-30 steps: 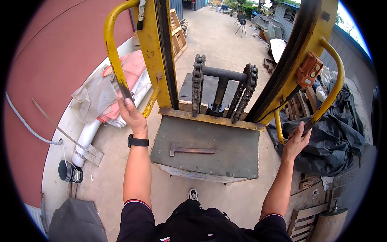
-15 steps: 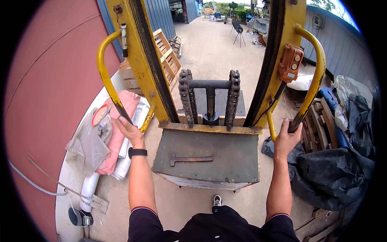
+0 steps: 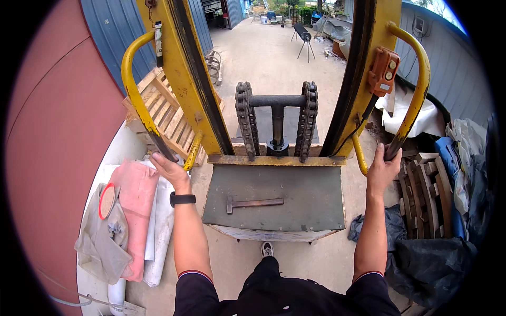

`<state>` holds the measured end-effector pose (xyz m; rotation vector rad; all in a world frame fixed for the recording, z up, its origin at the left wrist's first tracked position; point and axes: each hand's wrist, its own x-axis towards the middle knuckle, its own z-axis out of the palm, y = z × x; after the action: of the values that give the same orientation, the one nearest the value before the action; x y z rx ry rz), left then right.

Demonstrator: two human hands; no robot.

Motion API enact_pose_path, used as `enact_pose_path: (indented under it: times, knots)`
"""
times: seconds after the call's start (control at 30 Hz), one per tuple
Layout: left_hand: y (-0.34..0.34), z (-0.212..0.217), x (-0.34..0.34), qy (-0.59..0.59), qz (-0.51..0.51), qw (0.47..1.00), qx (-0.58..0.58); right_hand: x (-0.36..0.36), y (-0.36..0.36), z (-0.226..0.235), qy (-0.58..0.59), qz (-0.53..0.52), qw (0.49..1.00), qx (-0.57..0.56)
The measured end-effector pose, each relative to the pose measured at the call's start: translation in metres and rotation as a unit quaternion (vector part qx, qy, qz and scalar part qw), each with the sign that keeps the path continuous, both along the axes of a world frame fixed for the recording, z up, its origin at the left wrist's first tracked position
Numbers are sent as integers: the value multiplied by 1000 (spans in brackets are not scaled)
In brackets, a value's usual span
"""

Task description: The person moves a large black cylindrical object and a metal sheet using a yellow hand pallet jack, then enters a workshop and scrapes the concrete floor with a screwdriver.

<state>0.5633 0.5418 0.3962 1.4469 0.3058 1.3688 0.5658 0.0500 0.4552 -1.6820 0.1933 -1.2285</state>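
My left hand [image 3: 173, 171] is wrapped round the dark lower end of the left handle [image 3: 136, 89], a bent yellow bar on a stacker lift [image 3: 193, 79]. With my right hand [image 3: 383, 167] I grip the matching dark end of the right handle [image 3: 423, 79]. Some fingers of both hands are hidden behind the bars. Between my arms, a hammer [image 3: 257, 203] lies on the lift's dark green cover [image 3: 274, 184], its head to the left. An orange push-button control box [image 3: 383, 71] is fixed to the right mast post.
Wooden pallets [image 3: 171, 113] lean ahead on the left. Pink sheeting [image 3: 134, 184] and white rolls lie along the red wall [image 3: 47, 131]. On the right are a stack of dark wood [image 3: 421, 195] and black plastic sheeting [image 3: 429, 268]. A black object on a tripod [image 3: 303, 36] stands farther ahead.
The lift and I have moved forward along the concrete. Sheeting and rolls on the left slid nearer in view, and more of the pallets shows. Both hands keep their hold.
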Motion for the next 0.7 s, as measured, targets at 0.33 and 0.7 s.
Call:
enact_pose_path:
  times: [0.33, 0.7]
  knots:
    - [-7, -11, 26, -8, -150, 984, -92, 33, -3, -23, 1, -20, 998, -57]
    - [58, 5, 38, -71, -146, 986, -31, 11, 61, 12, -28, 134, 989, 60]
